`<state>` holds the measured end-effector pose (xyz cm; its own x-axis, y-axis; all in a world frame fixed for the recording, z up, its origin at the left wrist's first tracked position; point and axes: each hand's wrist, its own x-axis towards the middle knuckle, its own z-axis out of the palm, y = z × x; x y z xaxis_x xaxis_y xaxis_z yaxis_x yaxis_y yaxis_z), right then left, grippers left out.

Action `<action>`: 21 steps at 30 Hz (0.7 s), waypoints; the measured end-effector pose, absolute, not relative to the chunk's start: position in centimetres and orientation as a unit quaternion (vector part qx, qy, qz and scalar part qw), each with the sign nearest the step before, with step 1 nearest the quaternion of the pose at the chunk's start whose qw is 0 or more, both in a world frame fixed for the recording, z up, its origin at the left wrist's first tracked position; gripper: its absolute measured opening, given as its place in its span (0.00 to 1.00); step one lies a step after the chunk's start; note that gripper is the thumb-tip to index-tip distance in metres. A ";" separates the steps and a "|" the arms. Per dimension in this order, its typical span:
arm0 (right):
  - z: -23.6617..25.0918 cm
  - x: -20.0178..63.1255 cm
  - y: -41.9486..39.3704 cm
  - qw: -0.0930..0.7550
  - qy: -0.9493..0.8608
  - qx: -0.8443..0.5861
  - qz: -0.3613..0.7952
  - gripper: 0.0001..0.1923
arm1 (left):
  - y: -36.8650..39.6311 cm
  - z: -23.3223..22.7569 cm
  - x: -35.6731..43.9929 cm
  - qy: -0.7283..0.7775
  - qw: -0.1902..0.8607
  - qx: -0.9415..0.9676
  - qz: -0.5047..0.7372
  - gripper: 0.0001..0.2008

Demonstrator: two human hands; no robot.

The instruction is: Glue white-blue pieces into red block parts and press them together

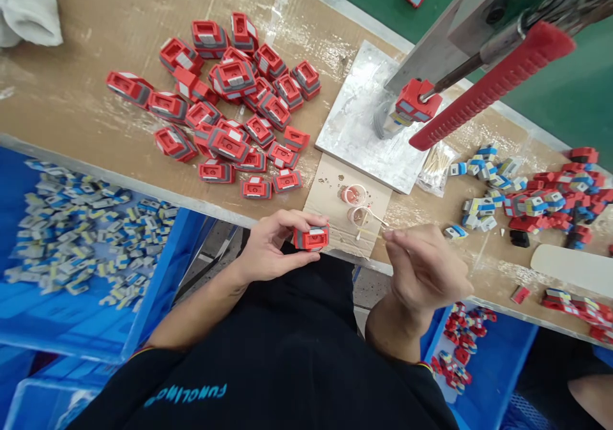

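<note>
Left grip [268,248] holding red part [311,238] off table edge [143,184], right grip [421,267] pinching thin stick [366,230]

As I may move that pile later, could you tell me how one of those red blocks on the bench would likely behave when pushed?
A red block looks boxy and flat-faced, so it would probably slide, not roll. The left hand pinches one block between fingers, suggesting it is light and stiff.

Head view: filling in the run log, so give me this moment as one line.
left hand: holds red part | right hand: pinches thin stick | red pile on bench | press lever up
</note>
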<state>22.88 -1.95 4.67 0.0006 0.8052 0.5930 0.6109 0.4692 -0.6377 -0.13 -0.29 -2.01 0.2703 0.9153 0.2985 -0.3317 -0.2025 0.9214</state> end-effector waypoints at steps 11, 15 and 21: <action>4.8 19.5 -1.8 0.528 -0.714 -0.423 0.182 0.13 | -0.6 -2.1 0.1 0.277 0.558 0.581 0.524 0.20; 4.7 19.4 -1.8 0.524 -0.720 -0.414 0.186 0.11 | -0.7 -2.1 0.1 0.282 0.559 0.581 0.520 0.20; 4.8 19.7 -1.9 0.508 -0.732 -0.405 0.205 0.13 | -0.4 -1.9 -0.3 0.286 0.548 0.600 0.508 0.21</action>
<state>19.71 -1.85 4.85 -0.1565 0.8009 0.5779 0.3856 0.5882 -0.7108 -0.27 -0.39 -1.92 0.3192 0.9002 0.2964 -0.2134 -0.2364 0.9479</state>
